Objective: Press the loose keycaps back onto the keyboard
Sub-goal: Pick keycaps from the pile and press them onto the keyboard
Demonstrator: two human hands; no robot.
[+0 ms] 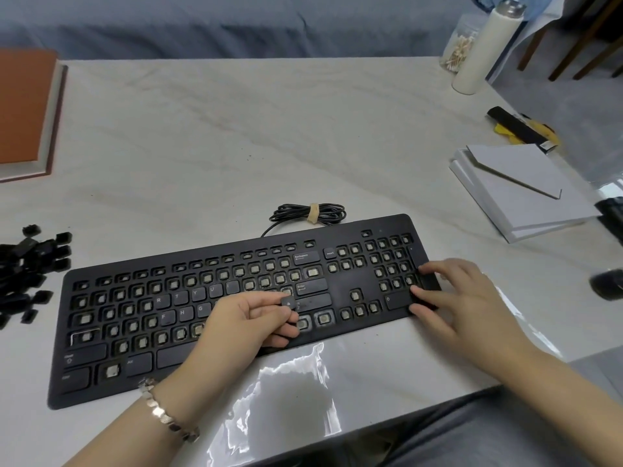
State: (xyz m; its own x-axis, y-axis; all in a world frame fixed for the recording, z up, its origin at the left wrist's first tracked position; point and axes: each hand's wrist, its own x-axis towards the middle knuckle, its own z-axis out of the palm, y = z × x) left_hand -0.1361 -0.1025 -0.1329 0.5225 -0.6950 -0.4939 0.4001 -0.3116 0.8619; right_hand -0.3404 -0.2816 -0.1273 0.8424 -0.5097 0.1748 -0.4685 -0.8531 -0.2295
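A black keyboard (344, 286) lies across the near half of the table, with most of its keys bare and a few caps in place, such as Backspace, Enter and some letters. My left hand (246, 323) hovers over the middle of the board and pinches a small black keycap (288, 302) between thumb and fingers, just left of the right Shift key. My right hand (455, 298) rests with spread fingers on the keyboard's right end by the number pad. A pile of loose black keycaps (28, 267) sits on the table to the left.
The keyboard's coiled cable (312, 212) lies behind it. An orange book (25, 109) is at far left. At right sit a white box (519, 190), a white bottle (485, 48), a jar of cotton swabs (460, 45) and a black-and-yellow tool (521, 128).
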